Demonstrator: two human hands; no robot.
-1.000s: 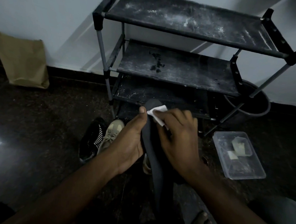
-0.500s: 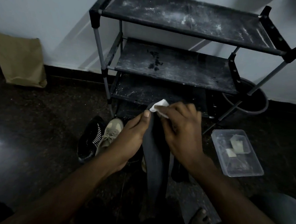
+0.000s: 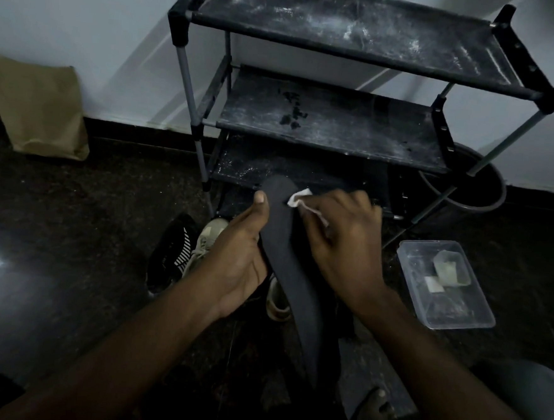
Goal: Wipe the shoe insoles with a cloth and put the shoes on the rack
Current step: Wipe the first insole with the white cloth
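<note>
A long dark grey insole (image 3: 286,263) stands tilted in front of me, toe end up. My left hand (image 3: 239,256) grips its left edge, thumb along the rim near the toe. My right hand (image 3: 342,244) pinches a small white cloth (image 3: 297,198) against the insole's upper right side. On the floor behind my left hand lie a black shoe with white stripes (image 3: 171,251) and a beige laced shoe (image 3: 206,237). Another beige shoe's heel (image 3: 277,303) shows below the insole. The black three-shelf rack (image 3: 324,128) stands behind, dusty and bare.
A clear plastic tub (image 3: 444,284) with folded wipes sits on the floor at the right. A dark round bin (image 3: 467,190) stands behind the rack's right leg. A brown paper bag (image 3: 37,107) leans on the wall at left. My bare toes (image 3: 377,403) show bottom centre.
My right hand has slid the cloth up the insole toward its toe end and to the right edge. My left hand keeps its grip, the thumb shifting slightly higher.
</note>
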